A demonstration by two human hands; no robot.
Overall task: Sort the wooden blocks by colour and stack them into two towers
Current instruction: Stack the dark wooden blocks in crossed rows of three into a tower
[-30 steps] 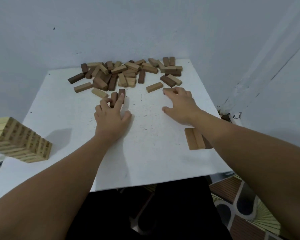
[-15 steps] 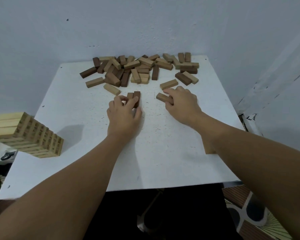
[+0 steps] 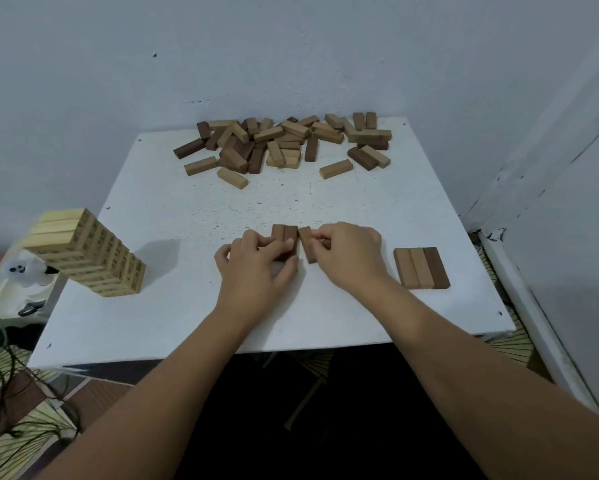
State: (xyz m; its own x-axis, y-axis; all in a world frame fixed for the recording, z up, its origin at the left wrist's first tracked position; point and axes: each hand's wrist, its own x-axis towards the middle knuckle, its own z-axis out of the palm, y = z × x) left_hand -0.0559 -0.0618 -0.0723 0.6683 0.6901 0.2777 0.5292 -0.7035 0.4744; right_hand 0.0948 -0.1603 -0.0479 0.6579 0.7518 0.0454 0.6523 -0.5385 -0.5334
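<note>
A loose pile of light and dark wooden blocks [image 3: 284, 143] lies at the far side of the white table [image 3: 173, 317]. At the table's middle, my left hand [image 3: 256, 268] grips two dark brown blocks [image 3: 284, 233] lying side by side. My right hand [image 3: 346, 252] pinches a third brown block [image 3: 306, 244], tilted slightly, just right of the pair. A flat row of three blocks [image 3: 421, 267] lies to the right of my right hand. A tall tower of light blocks [image 3: 90, 254] stands at the table's left edge.
Walls close in behind and to the right of the table. Left of the table sit a white object [image 3: 24, 275] and dark cables [image 3: 0, 344] on the floor. A patterned floor shows beyond the front edge.
Both hands have drawn their blocks back from near the pile to the table's middle. The right hand's block now lies close beside the left hand's pair.
</note>
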